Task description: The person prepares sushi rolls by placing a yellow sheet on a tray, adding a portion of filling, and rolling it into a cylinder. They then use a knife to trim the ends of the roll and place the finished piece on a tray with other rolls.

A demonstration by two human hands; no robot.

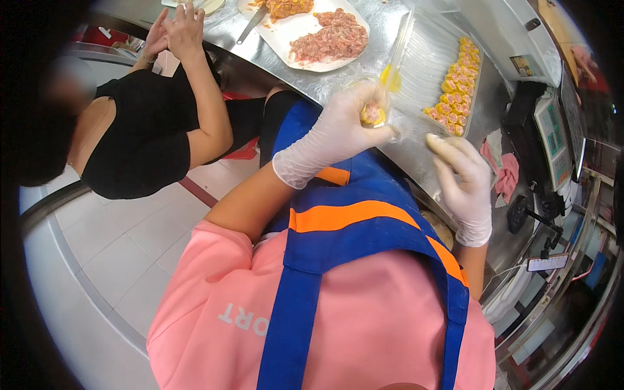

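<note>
My left hand [348,114], in a translucent white glove, cups a small open-topped dumpling [373,113] with a yellow wrapper and pink meat filling. To its right my right hand [460,178], gloved the same way, hovers over the steel table's edge with curled fingers apart and nothing visible in them. Beyond my hands lies a clear plastic tray [421,63], with rows of similar yellow dumplings [453,92] along its right side. A yellow wrapper piece [390,78] shows by the tray's left edge. Minced pink meat [334,39] rests on a white plate [278,48].
An orange-toned filling [290,9] and a metal spreader [252,24] are at the plate's far side. A person in black [146,131] sits left with hands raised. On the right are a digital scale [551,141], a pink cloth [507,176] and a phone [547,263] on a holder.
</note>
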